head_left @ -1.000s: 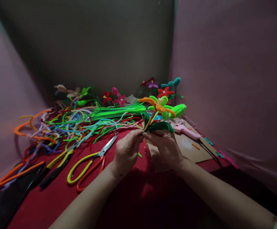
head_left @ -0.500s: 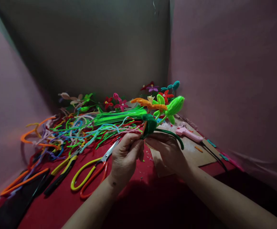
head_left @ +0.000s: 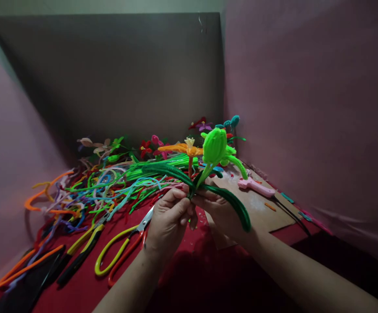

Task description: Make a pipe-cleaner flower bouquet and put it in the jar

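Both hands meet at the base of a pipe-cleaner flower bunch (head_left: 215,148). It has a bright green bud, an orange flower (head_left: 191,151) with a pale centre, and long dark green leaves (head_left: 233,204) arching to both sides. My left hand (head_left: 172,213) pinches the stems between thumb and fingers. My right hand (head_left: 218,211) is closed on the same stems from the other side, its fingertips partly hidden. Scissors (head_left: 119,252) with yellow and red handles lie just left of my left hand.
Yellow-and-black pliers (head_left: 83,252) lie at the left. Behind them spreads a tangle of coloured pipe cleaners (head_left: 87,187). A pink glue gun (head_left: 256,188) with a black cord rests on a brown board (head_left: 257,213) at right. Finished flowers (head_left: 156,143) stand at the back.
The bunch has turned in my hands: the green bud and orange flower have shifted left, and the dark green leaves now spread to both sides. The whole view has tilted slightly upward.
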{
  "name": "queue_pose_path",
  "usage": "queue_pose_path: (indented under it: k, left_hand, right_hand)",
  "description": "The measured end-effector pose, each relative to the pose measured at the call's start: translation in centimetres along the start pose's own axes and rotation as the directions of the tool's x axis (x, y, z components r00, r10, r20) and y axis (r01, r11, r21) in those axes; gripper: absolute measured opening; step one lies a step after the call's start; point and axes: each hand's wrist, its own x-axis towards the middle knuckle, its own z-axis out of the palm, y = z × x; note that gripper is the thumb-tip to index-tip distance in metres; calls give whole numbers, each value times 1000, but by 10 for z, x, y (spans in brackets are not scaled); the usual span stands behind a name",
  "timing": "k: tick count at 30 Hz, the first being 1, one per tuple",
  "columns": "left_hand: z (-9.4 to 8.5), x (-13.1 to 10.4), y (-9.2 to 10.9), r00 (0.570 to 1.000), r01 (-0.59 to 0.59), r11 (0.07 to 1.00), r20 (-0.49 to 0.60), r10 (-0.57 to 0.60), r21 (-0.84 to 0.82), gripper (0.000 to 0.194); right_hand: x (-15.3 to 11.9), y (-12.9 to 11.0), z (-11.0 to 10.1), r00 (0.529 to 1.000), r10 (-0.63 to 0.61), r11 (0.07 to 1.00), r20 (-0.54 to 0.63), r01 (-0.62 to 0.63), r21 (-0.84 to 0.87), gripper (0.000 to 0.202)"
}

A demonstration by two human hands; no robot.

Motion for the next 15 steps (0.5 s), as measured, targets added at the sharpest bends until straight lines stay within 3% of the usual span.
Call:
queue_pose_path:
  k: [6,11,15]
  left_hand:
    - [-13,9,-3,983,161,987,85,-162,14,20]
    - [-14,13,0,939,323,946,114,-324,24,26]
    - [-9,13,-1,942,299,954,152,-299,22,27]
  right_hand:
    - [-2,-4,3,990,38,999,138,-42,23,15]
    - [-6,1,-6,992,19,1000,127,-16,-21,19]
    - [-7,-6,-9,989,13,999,148,-6,-45,20]
